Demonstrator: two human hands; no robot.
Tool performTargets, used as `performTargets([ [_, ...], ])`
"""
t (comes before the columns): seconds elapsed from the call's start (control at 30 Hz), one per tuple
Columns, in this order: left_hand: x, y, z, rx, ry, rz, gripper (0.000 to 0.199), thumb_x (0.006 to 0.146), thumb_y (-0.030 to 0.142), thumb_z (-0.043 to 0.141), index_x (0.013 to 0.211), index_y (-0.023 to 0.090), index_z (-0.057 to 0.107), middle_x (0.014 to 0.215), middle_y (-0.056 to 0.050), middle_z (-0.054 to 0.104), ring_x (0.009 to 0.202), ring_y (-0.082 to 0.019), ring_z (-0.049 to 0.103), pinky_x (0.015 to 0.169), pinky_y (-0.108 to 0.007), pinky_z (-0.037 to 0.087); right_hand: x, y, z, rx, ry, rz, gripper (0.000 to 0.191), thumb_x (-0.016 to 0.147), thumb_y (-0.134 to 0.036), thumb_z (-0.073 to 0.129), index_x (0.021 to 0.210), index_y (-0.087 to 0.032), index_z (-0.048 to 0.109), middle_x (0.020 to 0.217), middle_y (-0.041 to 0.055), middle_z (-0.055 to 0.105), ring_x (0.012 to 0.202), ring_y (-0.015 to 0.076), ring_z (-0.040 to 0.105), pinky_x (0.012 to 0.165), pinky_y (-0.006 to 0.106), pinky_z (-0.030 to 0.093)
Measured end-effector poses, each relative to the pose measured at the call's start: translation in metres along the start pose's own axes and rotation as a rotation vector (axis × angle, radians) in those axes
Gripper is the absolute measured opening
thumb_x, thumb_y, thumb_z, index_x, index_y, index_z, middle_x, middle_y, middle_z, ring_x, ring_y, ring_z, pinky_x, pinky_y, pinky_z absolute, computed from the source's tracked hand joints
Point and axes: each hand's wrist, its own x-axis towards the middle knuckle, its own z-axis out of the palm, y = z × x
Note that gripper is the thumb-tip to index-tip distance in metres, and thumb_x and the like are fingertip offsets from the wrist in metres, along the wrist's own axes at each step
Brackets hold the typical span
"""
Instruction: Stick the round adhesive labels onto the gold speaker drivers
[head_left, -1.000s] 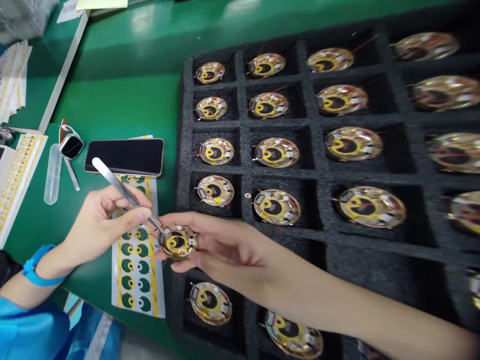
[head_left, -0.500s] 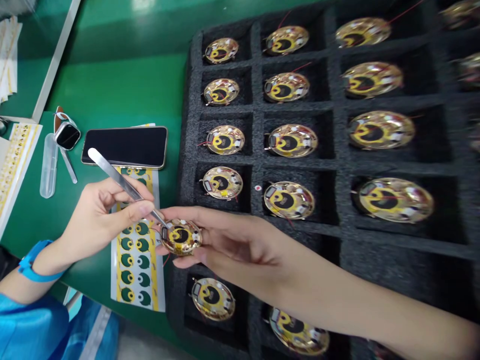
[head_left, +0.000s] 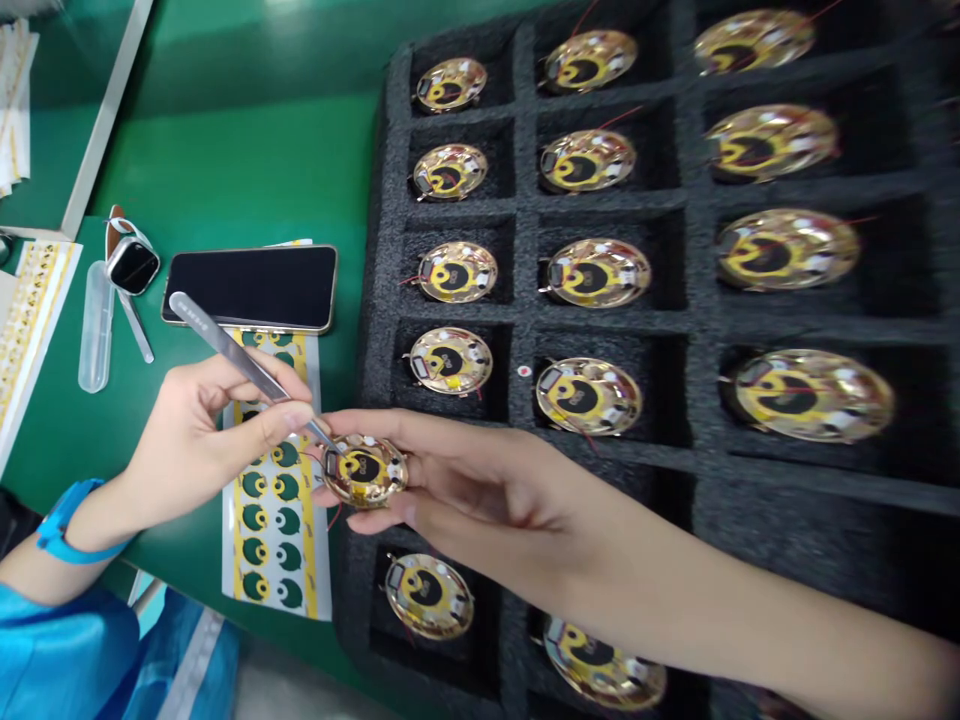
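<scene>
My left hand [head_left: 217,425], with a blue wristband [head_left: 82,530], pinches a pair of metal tweezers [head_left: 225,345] between thumb and fingers. The tips reach the left side of a small gold oval unit [head_left: 365,470], near a tiny part on its face; exact contact is too small to tell. My right hand [head_left: 457,480] comes in from the right and holds that unit by its edges, fingers behind and thumb below. The unit has a yellow ring with a black disc and thin red wires. Under my left hand lies a sticker sheet [head_left: 271,545] with yellow and green shapes.
A black foam tray [head_left: 521,230] fills the right side, its compartments holding several similar gold units [head_left: 452,362]. A phone [head_left: 250,288], a smartwatch [head_left: 133,265] and a clear plastic case [head_left: 95,330] lie on the green table. More sticker sheets [head_left: 34,320] are at the left.
The view has shifted slightly, so the tray sits a little farther right and looks larger. Both hands, the tweezers and the held unit stay in nearly the same arrangement.
</scene>
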Motion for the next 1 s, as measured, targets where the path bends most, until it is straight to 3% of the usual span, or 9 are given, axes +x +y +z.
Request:
performTargets([
  [0.2,-0.0032,-0.002,0.0002,0.061,0.017,0.058,0.007,0.083,0.023,0.072,0.078,0.019,0.07,0.078,-0.001,0.073,0.07,-0.015,0.069,0.069,-0.027,0.057,-0.0001,-0.0004,0.0012,0.06,0.012,-0.057,0.044,0.096,-0.018,0.05,0.138,-0.033,0.056,0.105,-0.0009,0.076,0.091,0.0136,0.073,0.087,0.025,0.059],
  [0.37,-0.0041,-0.0015,0.0007,0.079,0.041,0.072,0.007,0.082,0.023,0.072,0.076,0.019,0.07,0.08,-0.001,0.073,0.073,-0.016,0.069,0.072,-0.028,0.056,0.0001,0.0031,0.0027,0.006,0.038,-0.059,0.043,0.096,-0.023,0.051,0.138,-0.031,0.056,0.102,0.0006,0.076,0.087,0.0154,0.074,0.075,0.023,0.06],
  [0.53,-0.0046,-0.0007,0.0009,0.08,0.039,0.069,0.006,0.082,0.022,0.072,0.077,0.019,0.07,0.08,-0.002,0.073,0.074,-0.016,0.069,0.073,-0.027,0.056,-0.0015,0.0024,0.0013,-0.077,0.085,0.037,0.048,0.092,-0.028,0.058,0.139,-0.029,0.055,0.095,0.0048,0.076,0.076,0.0193,0.073,0.058,0.025,0.059],
  [0.67,-0.0047,-0.0008,0.0008,0.092,0.046,0.059,0.007,0.082,0.024,0.072,0.078,0.019,0.07,0.081,-0.002,0.073,0.073,-0.017,0.069,0.072,-0.029,0.057,-0.0018,0.0016,0.0007,-0.09,0.1,0.043,0.05,0.089,-0.027,0.063,0.139,-0.028,0.056,0.085,0.004,0.075,0.072,0.0207,0.072,0.054,0.026,0.058],
  [0.73,-0.0045,-0.001,0.0009,0.094,0.049,0.071,0.006,0.082,0.025,0.072,0.079,0.019,0.07,0.081,-0.003,0.073,0.073,-0.017,0.068,0.072,-0.029,0.057,-0.0013,0.0012,0.001,-0.084,0.1,0.039,0.05,0.089,-0.028,0.063,0.139,-0.029,0.056,0.082,0.0029,0.074,0.071,0.0203,0.072,0.055,0.026,0.058],
  [0.87,-0.0056,-0.0012,0.0018,0.088,0.048,0.1,0.004,0.082,0.023,0.072,0.08,0.02,0.072,0.081,-0.002,0.073,0.073,-0.016,0.069,0.072,-0.028,0.057,-0.001,0.0015,0.0019,-0.06,0.099,0.039,0.049,0.089,-0.029,0.063,0.138,-0.03,0.057,0.097,0.0047,0.075,0.073,0.0198,0.071,0.062,0.029,0.061],
  [1.0,-0.0104,-0.003,0.0021,0.134,0.025,0.193,0.004,0.084,0.017,0.069,0.085,0.02,0.072,0.084,-0.003,0.075,0.076,-0.017,0.07,0.074,-0.03,0.058,-0.0014,0.0044,0.0033,-0.02,0.089,0.033,0.047,0.091,-0.027,0.06,0.138,-0.028,0.056,0.093,0.0045,0.075,0.077,0.0203,0.072,0.066,0.031,0.062],
])
